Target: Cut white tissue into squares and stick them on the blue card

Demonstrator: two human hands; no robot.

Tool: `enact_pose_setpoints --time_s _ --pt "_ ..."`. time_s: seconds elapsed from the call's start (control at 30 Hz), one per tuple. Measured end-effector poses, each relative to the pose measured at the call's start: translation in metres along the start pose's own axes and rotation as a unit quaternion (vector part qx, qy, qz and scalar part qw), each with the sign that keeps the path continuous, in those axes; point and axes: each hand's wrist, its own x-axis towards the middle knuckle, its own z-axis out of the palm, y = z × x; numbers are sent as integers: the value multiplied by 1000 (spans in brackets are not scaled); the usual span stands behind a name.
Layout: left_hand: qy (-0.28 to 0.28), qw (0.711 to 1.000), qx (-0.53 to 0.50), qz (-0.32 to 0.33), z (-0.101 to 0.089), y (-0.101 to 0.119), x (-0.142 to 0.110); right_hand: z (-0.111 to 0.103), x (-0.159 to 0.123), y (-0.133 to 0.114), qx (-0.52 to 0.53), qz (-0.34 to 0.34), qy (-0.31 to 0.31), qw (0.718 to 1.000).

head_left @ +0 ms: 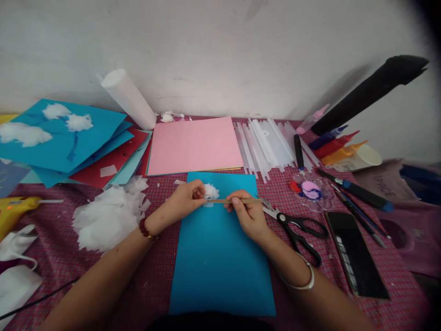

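Mid-step: left hand (188, 195) fingers pinching white fluffy tissue tuft (210, 191) onto blue paper sheet (220, 257), right hand (248, 216) fingers gripping thin wooden stick (234, 201) w/ tip just beside; next prob. calls for pressing tuft flat.

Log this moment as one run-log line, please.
left hand: pinching white tissue tuft | right hand: holding thin wooden stick against tuft | under: blue paper sheet | nearby: scissors
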Motion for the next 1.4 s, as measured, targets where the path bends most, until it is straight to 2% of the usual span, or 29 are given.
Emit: enact_pose_setpoints --time_s 0.13,0.23,0.33,0.47,0.53,0.6,0.67,0.7,0.77,0.87,0.97,1.03,1.13,1.27,1.33,1.4 --pt "27 1000 4 -13 2 1 1 -2 -1 -3 -84 -49 -39 994" --pt "23 999 -27 -39 1 1 2 -3 0 -6 -140 -110 -65 982" --pt "15 998 -44 -52 -3 4 1 -1 1 -10 -212 -184 -85 956" --pt "18 997 -51 -56 -4 5 1 1 -2 -17 -326 -232 -127 908" --pt "20 995 -78 -64 -2 5 1 0 -4 -20 -321 -236 -128 908" --pt "27 991 -111 -70 -3 7 1 -2 -4 -19 -234 -201 -82 948" --pt "44 988 -133 -69 -12 13 -2 -4 -2 -15 -84 -101 14 991" --pt "60 988 -131 -64 -21 18 -5 -5 0 -11 -4 -37 62 997" --pt "114 987 -100 -44 -46 28 -14 -7 5 -3 126 74 120 982" --pt "190 981 -17 -23 -90 38 -34 -7 11 7 216 134 120 960" --pt "163 982 85 -30 -115 36 -57 -8 12 12 215 147 93 961" --pt "111 978 171 -35 -113 27 -70 -9 11 14 203 152 76 964" --pt "51 963 262 -44 -89 11 -80 -9 9 14 196 151 65 967" --pt "79 940 327 -65 -55 -1 -77 -10 11 12 194 137 52 970" --pt "89 931 348 -67 -48 -5 -70 -10 13 10 185 124 50 974" --pt "82 934 341 -67 -48 -10 -64 -12 14 8 170 110 54 978"
